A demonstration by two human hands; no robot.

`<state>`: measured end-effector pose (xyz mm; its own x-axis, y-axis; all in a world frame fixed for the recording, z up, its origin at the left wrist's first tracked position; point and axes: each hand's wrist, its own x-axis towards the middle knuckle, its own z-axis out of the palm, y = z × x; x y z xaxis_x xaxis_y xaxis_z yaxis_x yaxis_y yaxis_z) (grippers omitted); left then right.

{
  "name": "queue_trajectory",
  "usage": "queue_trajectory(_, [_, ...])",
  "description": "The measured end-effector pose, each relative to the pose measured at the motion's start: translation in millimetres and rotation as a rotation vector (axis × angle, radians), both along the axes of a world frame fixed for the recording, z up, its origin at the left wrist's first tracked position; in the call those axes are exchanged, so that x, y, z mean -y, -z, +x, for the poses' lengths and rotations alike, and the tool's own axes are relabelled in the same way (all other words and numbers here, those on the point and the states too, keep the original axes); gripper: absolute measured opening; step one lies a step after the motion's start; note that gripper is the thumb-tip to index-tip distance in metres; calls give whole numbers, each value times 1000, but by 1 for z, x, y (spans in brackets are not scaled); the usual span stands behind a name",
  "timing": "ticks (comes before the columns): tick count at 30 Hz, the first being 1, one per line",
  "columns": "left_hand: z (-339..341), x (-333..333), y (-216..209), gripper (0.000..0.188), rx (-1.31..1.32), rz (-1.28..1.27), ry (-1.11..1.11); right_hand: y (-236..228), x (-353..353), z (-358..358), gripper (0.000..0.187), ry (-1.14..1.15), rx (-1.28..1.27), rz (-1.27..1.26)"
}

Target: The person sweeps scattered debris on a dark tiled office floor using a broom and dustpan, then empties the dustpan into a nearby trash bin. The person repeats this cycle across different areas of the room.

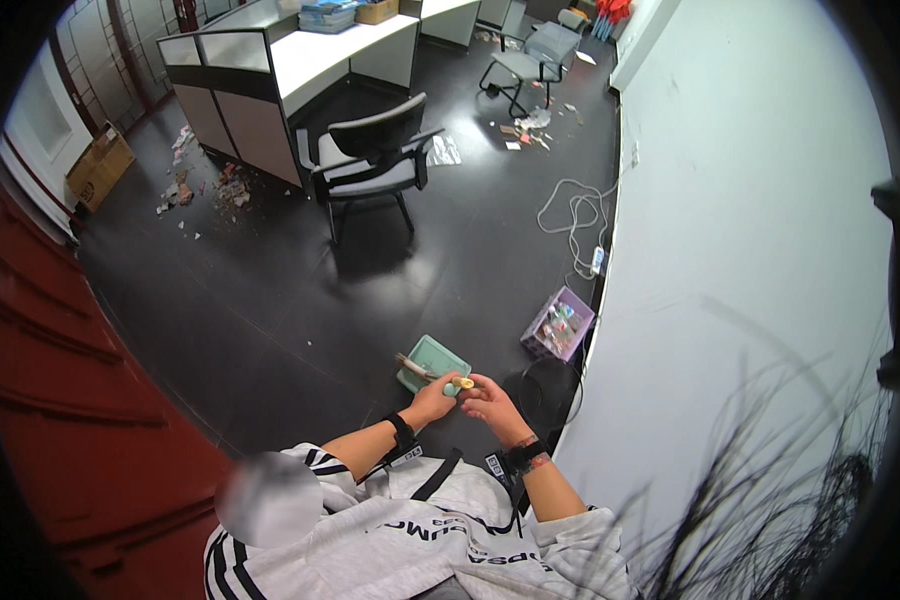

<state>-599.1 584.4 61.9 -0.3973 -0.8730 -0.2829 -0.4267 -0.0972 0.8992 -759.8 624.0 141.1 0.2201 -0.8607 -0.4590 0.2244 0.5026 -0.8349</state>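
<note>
My left hand [432,401] is closed around a long thin stalk [417,368], pale with a brownish, frayed far-left end. It looks like a scallion, but it is too small to be sure. On the right side of that fist a green part shows, with a yellowish piece [464,382] beside it. The thumb and bent fingers of my right hand [491,408] meet at this yellowish piece. Just beyond both hands, a light green plastic tray [440,352] sits on the floor, partly covered by the stalk and my left hand.
A purple box [562,322] of bottles stands right, by the wall, near a white cable [574,225]. Ahead is an office chair [375,160] beside desks [320,55]. Litter [232,190] lies by the partition, a carton [101,168] far left. Red panels [60,400] run along the left.
</note>
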Motion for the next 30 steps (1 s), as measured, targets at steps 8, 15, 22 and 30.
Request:
queue_trajectory(8, [-31, 87, -60, 52, 222, -22, 37, -52, 121, -23, 36, -226, -265, 143])
queue_trajectory(15, [-115, 200, -65, 44, 325, -262, 164, -34, 242, -115, 32, -90, 40, 383])
queue_trajectory(22, [-206, 294, -76, 41, 330, -320, 296, -7, 322, -209, 12, 169, 522, 590])
queue_trajectory(30, [-261, 399, -71, 32, 609, -337, 449, -12, 401, -278, 18, 286, 496, 543])
